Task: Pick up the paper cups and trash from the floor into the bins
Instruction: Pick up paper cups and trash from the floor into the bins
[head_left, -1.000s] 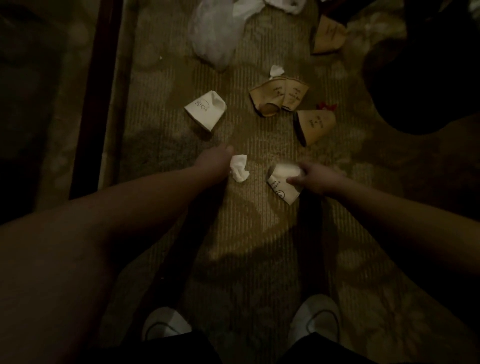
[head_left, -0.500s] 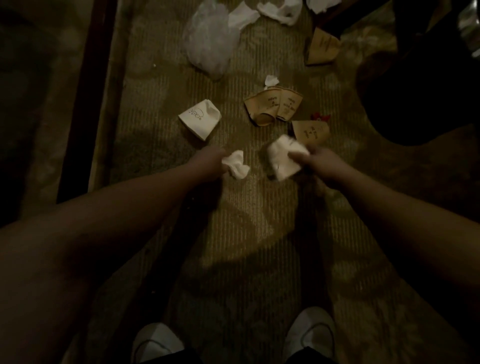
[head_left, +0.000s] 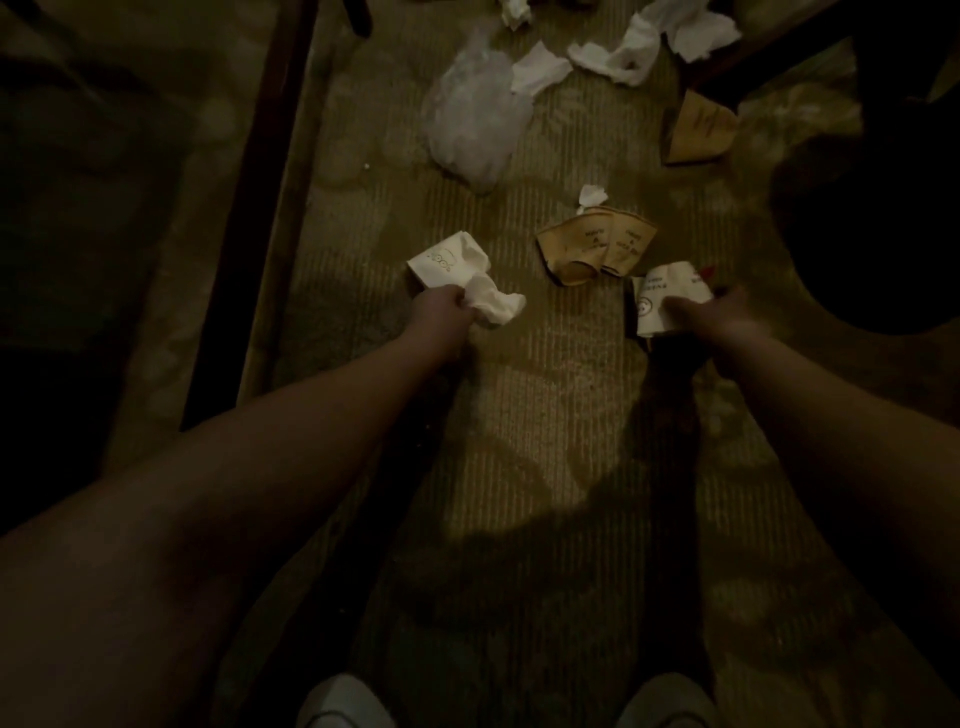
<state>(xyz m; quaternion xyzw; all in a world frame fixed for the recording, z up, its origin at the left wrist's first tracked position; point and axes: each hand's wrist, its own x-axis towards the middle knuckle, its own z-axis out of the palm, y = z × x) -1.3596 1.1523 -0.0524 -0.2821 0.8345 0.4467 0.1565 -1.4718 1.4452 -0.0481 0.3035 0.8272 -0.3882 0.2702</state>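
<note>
Now your left hand (head_left: 441, 306) pinches a tissue (head_left: 493, 304) beside the white cup (head_left: 447, 260); your right hand (head_left: 711, 312) grips another cup (head_left: 665, 299). Next, carry both to a bin.

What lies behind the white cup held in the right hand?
Behind the white cup gripped by the right hand, a red scrap peeks out. Cup and hand cover whatever else lies there.
</note>
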